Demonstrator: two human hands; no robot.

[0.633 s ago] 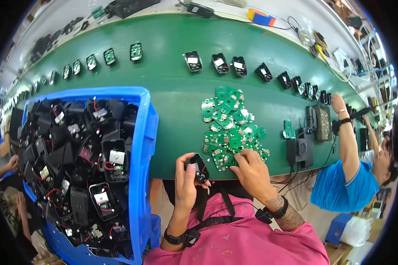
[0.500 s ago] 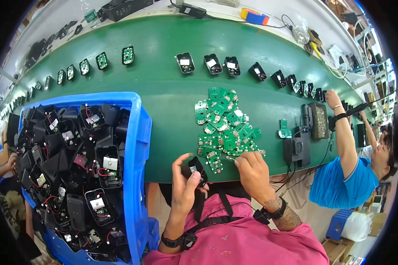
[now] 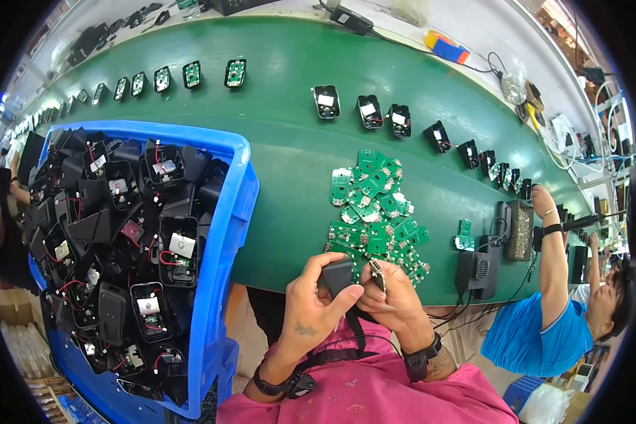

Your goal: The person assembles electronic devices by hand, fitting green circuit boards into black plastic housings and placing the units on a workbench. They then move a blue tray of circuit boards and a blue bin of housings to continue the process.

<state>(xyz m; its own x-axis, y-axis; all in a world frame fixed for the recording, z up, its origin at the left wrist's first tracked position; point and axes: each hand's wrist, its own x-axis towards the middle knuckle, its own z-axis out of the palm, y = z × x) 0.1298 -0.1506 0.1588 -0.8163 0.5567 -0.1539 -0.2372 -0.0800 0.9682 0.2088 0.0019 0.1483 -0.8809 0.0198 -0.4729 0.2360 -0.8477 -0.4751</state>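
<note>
My left hand (image 3: 305, 311) is closed around a small black plastic housing (image 3: 337, 276), its outer wall turned up and its inside hidden. Close beside it, my right hand (image 3: 397, 304) pinches a circuit board (image 3: 378, 274) that is seen nearly edge-on. A small gap shows between board and housing. Just beyond both hands lies a loose pile of green circuit boards (image 3: 374, 205) on the green tabletop (image 3: 283, 162).
To my left stands a blue bin (image 3: 244, 187) full of black housings with red wires. Rows of housings (image 3: 326, 102) line the far side, some with green boards. At right are a black device (image 3: 473, 271), a tray (image 3: 520, 230) and a co-worker in blue (image 3: 537, 332).
My right hand has lifted a circuit board from the pile and come toward my left hand. The housing has turned so its opening no longer shows. The whole view has shifted slightly.
</note>
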